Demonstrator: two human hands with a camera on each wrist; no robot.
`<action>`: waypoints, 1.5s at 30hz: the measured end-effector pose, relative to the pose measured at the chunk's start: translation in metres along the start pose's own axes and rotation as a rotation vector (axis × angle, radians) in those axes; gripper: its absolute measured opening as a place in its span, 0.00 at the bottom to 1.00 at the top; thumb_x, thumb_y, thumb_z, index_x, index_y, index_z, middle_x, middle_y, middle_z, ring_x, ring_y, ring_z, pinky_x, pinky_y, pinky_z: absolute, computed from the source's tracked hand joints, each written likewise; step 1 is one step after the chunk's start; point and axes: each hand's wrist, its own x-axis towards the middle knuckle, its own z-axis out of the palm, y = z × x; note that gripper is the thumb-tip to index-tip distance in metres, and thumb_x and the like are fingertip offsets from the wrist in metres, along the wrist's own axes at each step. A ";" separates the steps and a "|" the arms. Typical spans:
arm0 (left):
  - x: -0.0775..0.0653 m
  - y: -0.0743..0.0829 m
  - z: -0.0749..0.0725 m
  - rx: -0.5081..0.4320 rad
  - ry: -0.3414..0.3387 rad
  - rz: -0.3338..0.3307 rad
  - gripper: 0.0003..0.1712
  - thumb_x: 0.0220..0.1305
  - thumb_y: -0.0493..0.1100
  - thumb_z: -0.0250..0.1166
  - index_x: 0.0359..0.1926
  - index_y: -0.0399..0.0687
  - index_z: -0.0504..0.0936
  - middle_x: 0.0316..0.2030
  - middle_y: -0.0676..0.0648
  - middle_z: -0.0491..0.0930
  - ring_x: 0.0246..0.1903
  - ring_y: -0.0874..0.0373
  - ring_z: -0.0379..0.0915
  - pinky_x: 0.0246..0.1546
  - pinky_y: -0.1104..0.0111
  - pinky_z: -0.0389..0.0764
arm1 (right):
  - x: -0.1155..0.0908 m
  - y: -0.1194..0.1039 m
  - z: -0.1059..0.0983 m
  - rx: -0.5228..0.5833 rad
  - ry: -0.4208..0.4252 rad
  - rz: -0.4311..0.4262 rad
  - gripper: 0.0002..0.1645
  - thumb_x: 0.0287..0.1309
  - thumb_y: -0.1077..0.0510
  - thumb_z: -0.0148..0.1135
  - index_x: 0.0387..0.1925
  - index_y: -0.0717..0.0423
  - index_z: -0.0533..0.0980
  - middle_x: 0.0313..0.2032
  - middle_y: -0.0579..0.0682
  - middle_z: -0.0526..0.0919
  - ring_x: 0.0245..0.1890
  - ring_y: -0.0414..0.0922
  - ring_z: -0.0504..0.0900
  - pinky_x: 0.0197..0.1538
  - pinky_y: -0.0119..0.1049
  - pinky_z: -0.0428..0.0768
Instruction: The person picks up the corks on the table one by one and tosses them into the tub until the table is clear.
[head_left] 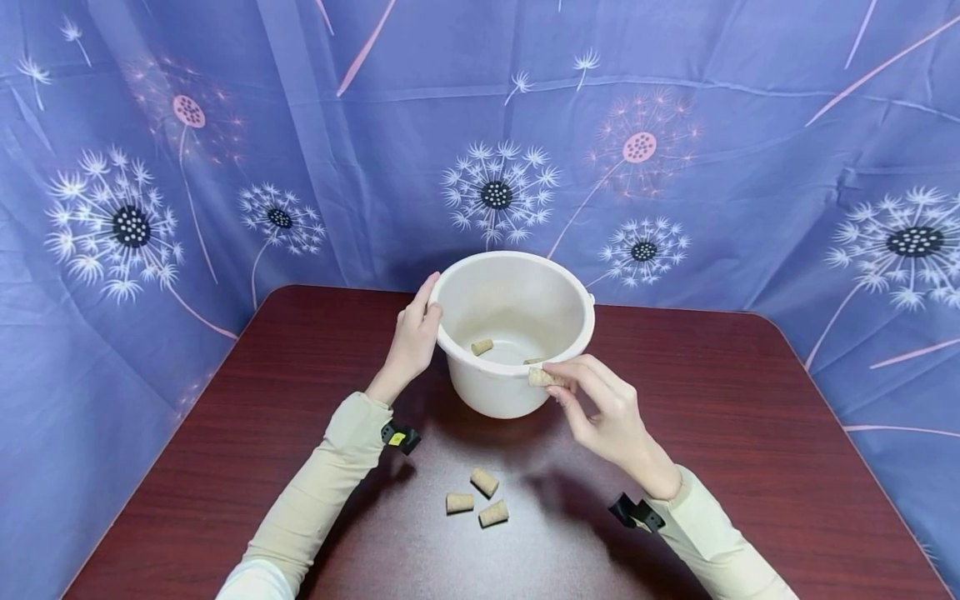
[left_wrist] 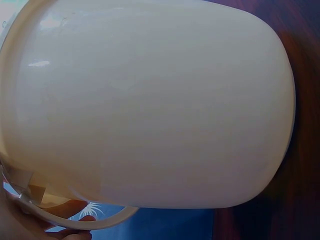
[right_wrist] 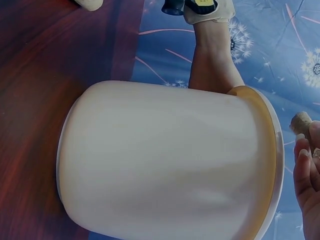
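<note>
A white plastic bucket stands upright on the table. My left hand holds its left side at the rim, and in the left wrist view that hand's fingers show by the bucket's handle. Between thumb and fingers, my right hand pinches a cork at the front right of the rim. The right wrist view shows this cork beyond the rim. Inside the bucket lie a cork and part of another cork.
Three corks, among them one cork at the left, lie close together on the dark red table in front of the bucket. Behind the table hangs a blue cloth with a dandelion print.
</note>
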 end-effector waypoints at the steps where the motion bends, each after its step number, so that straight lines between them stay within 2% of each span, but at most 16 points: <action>1: 0.000 0.000 0.000 0.001 0.000 0.000 0.32 0.69 0.43 0.43 0.74 0.47 0.58 0.69 0.41 0.65 0.61 0.47 0.71 0.57 0.53 0.75 | 0.000 0.000 0.000 -0.001 0.001 0.001 0.16 0.65 0.56 0.57 0.40 0.67 0.81 0.30 0.52 0.82 0.26 0.38 0.72 0.32 0.25 0.71; 13: 0.001 0.000 0.000 -0.001 0.003 0.009 0.32 0.69 0.42 0.42 0.74 0.47 0.58 0.70 0.41 0.64 0.61 0.47 0.70 0.58 0.53 0.74 | 0.001 0.002 0.002 0.000 0.032 0.019 0.17 0.65 0.55 0.58 0.39 0.67 0.82 0.30 0.53 0.82 0.26 0.39 0.73 0.31 0.29 0.71; 29: 0.001 0.000 0.001 0.002 0.006 0.009 0.32 0.69 0.43 0.43 0.74 0.47 0.58 0.70 0.41 0.64 0.62 0.47 0.70 0.58 0.53 0.74 | 0.003 0.004 0.003 -0.009 0.085 0.062 0.17 0.64 0.56 0.58 0.41 0.69 0.80 0.32 0.56 0.82 0.27 0.42 0.76 0.32 0.29 0.74; 36: 0.000 -0.001 0.001 -0.004 0.006 0.007 0.32 0.69 0.43 0.43 0.74 0.47 0.58 0.70 0.42 0.64 0.61 0.47 0.71 0.58 0.53 0.74 | 0.004 0.004 0.002 -0.016 0.098 0.085 0.13 0.57 0.63 0.59 0.41 0.69 0.81 0.36 0.59 0.83 0.29 0.43 0.76 0.35 0.27 0.74; 45: -0.001 -0.001 0.001 0.004 0.009 0.009 0.32 0.69 0.42 0.43 0.74 0.47 0.58 0.69 0.42 0.64 0.61 0.47 0.71 0.57 0.53 0.75 | 0.006 0.007 0.002 -0.024 0.126 0.099 0.14 0.50 0.68 0.61 0.41 0.67 0.82 0.38 0.60 0.83 0.29 0.44 0.77 0.35 0.27 0.75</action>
